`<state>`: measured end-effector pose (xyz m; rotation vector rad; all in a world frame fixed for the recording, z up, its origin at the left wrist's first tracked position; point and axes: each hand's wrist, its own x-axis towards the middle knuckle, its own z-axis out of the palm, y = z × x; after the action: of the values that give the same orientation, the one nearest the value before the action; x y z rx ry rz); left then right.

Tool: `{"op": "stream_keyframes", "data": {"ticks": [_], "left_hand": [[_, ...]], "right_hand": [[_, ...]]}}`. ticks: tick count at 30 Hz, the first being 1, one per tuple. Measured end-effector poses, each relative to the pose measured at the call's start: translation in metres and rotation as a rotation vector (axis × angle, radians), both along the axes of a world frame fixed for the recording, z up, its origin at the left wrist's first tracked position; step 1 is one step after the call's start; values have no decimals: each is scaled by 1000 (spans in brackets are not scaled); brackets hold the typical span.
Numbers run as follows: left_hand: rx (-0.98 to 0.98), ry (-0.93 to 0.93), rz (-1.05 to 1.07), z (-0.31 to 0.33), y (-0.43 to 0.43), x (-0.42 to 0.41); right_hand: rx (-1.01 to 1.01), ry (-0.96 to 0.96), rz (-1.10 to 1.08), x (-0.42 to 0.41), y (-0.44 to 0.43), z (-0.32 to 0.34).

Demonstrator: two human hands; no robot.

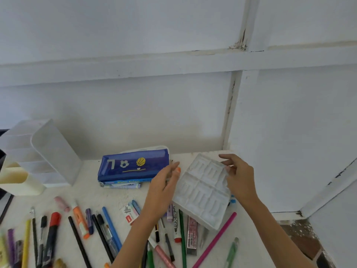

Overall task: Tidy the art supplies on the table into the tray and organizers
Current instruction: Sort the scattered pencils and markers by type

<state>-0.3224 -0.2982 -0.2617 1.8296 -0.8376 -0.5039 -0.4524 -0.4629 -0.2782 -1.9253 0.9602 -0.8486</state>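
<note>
A white table (pixel 116 192) stands against a white panelled wall (pixel 135 103). On a blue pencil case (pixel 133 164) a "7", a football and a basketball are printed. Under it lies a box (pixel 125 182) that reads "Water Colour". The white moulded tray (pixel 201 192) sits tilted at the table's right. Its near edge rests over loose pens (pixel 51 238), and it hides part of a marker (pixel 175 223) whose lettering is hard to read. The left hand (pixel 164 188) lies with fingers nearly straight along the tray's left edge. The right hand (pixel 239 176) curls its fingers onto the far right edge and grips it. A white organizer (pixel 48 147) and a cream cup (pixel 25 183) are cut off at the left.
</note>
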Motion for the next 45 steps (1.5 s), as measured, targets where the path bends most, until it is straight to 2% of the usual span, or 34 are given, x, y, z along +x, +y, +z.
{"op": "stream_keyframes", "data": {"ticks": [2, 4, 6, 10, 13, 16, 18, 28, 36, 39, 45], "left_hand": [[6, 264, -13, 11, 17, -13], [7, 452, 4, 18, 42, -21], [-37, 532, 32, 17, 71, -25], [-164, 572, 152, 14, 125, -25], [-261, 548, 305, 14, 161, -20], [-369, 509, 451, 17, 194, -14], [-420, 492, 517, 20, 217, -10], [-372, 453, 647, 6, 354, 18], [-230, 364, 546, -22, 448, 34], [-194, 360, 495, -34, 465, 32], [-100, 235, 334, -59, 480, 28]], "right_hand": [[47, -16, 77, -3, 23, 6], [98, -40, 147, -5, 50, 14], [130, -63, 186, -3, 77, 18], [149, -122, 164, 11, 125, 20], [232, -166, 206, 25, 165, 27], [365, -193, 354, 41, 215, 36], [355, -175, 417, 52, 248, 39], [401, -182, 379, 91, 397, 31], [452, -129, 295, 97, 491, 5], [466, -100, 253, 87, 512, -10], [420, -31, 192, 68, 539, -27]]}}
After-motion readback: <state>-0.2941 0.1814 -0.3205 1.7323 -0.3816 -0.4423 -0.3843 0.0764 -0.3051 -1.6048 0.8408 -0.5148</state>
